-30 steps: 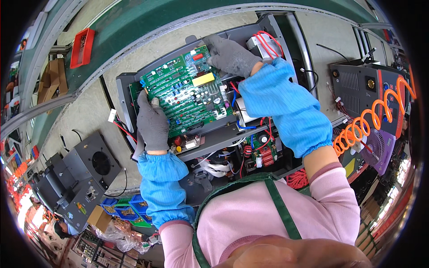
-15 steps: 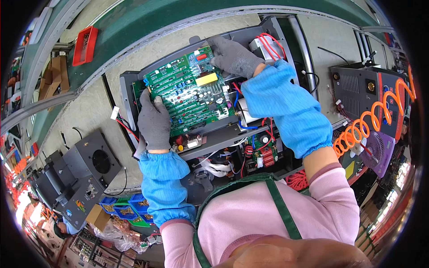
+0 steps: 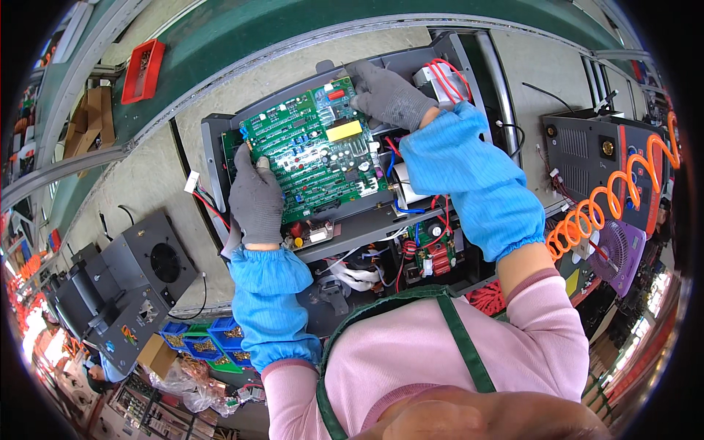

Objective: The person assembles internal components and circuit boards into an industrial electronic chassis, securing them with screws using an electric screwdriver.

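A green board (image 3: 304, 172) over a gray metal case (image 3: 359, 235).
The left hand (image 3: 257, 202) has its grip closed on the left edge; the right hand (image 3: 390, 97) pinches the top right corner.

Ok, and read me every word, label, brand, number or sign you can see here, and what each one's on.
None can be read with certainty.
Green circuit board: tiny white markings, too small.
Dark machine at right: small pale marking, too small.
Dark metal casing at lower left: coloured marks, too blurred.
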{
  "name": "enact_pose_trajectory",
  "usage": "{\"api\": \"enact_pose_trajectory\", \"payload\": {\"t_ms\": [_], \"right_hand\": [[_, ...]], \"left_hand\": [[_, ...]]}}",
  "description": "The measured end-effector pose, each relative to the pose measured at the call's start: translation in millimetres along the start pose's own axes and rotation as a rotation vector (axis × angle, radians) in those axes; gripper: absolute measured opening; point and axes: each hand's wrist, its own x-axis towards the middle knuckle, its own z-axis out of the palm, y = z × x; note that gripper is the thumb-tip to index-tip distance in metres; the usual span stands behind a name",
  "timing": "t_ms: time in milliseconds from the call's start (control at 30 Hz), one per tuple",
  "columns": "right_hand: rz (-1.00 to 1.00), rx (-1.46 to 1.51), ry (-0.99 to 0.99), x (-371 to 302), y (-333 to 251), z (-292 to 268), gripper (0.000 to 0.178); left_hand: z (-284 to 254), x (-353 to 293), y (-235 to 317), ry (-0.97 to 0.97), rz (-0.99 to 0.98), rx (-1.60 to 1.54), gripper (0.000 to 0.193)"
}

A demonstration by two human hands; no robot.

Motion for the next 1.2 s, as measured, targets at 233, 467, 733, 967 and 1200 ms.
{"api": "enact_pose_trajectory", "payload": {"t_ms": [233,467,733,967,1200], "right_hand": [[-0.027,0.038,-0.025,-3,-11,1,0.051],[-0.061,0.07,-0.005,-7,-8,2,0.05],[0.072,0.298,-0.104,-8,-1,-2,0.043],[-0.036,0.197,-0.064,5,10,8,0.048],[0.132,0.347,-0.068,-3,2,7,0.049]], "left_hand": [[2,0,-5,-0.003,-0.039,-0.019,0.035],[1,-3,-2,-0.05,-0.035,-0.032,0.04],[-4,0,6,-0.16,-0.122,-0.044,0.038],[2,-6,-13,-0.037,-0.079,-0.089,0.038],[-83,-97,2,0.121,-0.049,-0.005,0.048]]}}
